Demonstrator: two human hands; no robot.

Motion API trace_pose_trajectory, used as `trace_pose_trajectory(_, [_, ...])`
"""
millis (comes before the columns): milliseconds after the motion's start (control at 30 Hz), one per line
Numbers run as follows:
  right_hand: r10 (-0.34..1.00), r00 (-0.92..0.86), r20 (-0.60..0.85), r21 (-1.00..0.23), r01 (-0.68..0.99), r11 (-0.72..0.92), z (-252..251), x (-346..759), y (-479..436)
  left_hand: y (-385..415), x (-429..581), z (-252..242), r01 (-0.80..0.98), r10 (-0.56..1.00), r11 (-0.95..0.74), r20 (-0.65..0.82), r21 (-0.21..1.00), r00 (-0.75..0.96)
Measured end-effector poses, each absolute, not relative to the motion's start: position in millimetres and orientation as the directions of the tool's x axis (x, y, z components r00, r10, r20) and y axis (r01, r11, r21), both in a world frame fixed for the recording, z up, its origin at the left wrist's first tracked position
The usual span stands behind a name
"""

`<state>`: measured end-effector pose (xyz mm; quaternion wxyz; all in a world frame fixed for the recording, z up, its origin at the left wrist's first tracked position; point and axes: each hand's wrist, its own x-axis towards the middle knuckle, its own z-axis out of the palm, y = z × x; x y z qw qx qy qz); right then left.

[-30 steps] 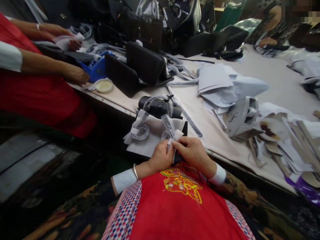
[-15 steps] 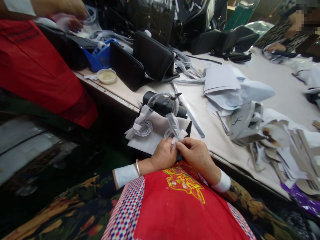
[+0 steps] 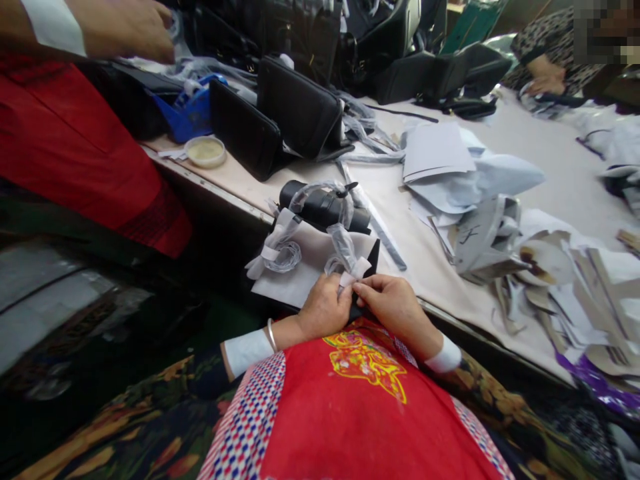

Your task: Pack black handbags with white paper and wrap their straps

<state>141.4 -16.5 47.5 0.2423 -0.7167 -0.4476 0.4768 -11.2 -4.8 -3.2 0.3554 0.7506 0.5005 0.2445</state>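
A black handbag (image 3: 373,257) lies at the table's near edge with a white sheet (image 3: 313,248) over its face. Clear plastic covers its raised handle (image 3: 345,211), and two wrapped bundles rest on the sheet. The left bundle (image 3: 283,256) is a coil with a white band round it. At the right bundle (image 3: 342,245), my left hand (image 3: 326,305) is closed, thumb and forefinger on a small white strip (image 3: 346,280). My right hand (image 3: 395,308) pinches at the strip's right end, fingertips nearly meeting the left ones. Behind the handle sits a black rounded part (image 3: 320,203).
Black bags (image 3: 300,110) stand behind, beside a blue basket (image 3: 185,113) and a round dish (image 3: 205,152). A metal ruler (image 3: 383,230) lies right of my bag. Papers (image 3: 440,153) and cardboard scraps (image 3: 590,287) lie rightward. A co-worker's arm (image 3: 110,30) reaches in at left; another person's hand (image 3: 546,75) is far right.
My hands stay at the right bundle; the white strip between my fingertips now lies flatter. The left co-worker's arm has come lower and further in. The whole view has shifted slightly.
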Motion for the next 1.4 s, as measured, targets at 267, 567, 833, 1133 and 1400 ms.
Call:
trace_pose_trajectory(267, [0.858, 0.185, -0.480, -0.799, 0.311, -0.514, 44.6, 140.2, -21.6, -3.1, -11.5, -3.7, 0.546, 0.913, -0.277, 0.039, 0.791, 0.407])
trace_pose_trajectory(567, [0.912, 0.018, -0.409, -0.898, 0.171, -0.406, 35.7, 148.1, -16.0, 2.0, -17.0, 17.3, 0.315, 0.856, 0.083, -0.229, 0.946, 0.464])
trace_pose_trajectory(833, [0.969, -0.153, -0.192, -0.980, 0.085, -0.180, 41.7, 167.4, 0.8, 15.3, -21.4, 39.1, -0.056, 0.642, 0.536, -0.363, 0.843, 0.676])
trace_pose_trajectory(1133, [0.932, -0.264, -0.247, -0.961, -0.061, -0.271, 29.1, 170.6, 10.2, 22.4, -26.7, 34.6, -0.208, 0.549, 0.693, -0.319, 0.690, 0.772])
trace_pose_trajectory(1400, [0.900, -0.373, -0.224, -0.959, -0.078, -0.272, 35.3, 178.4, 10.1, 23.3, -26.7, 39.6, -0.186, 0.511, 0.717, -0.325, 0.672, 0.796])
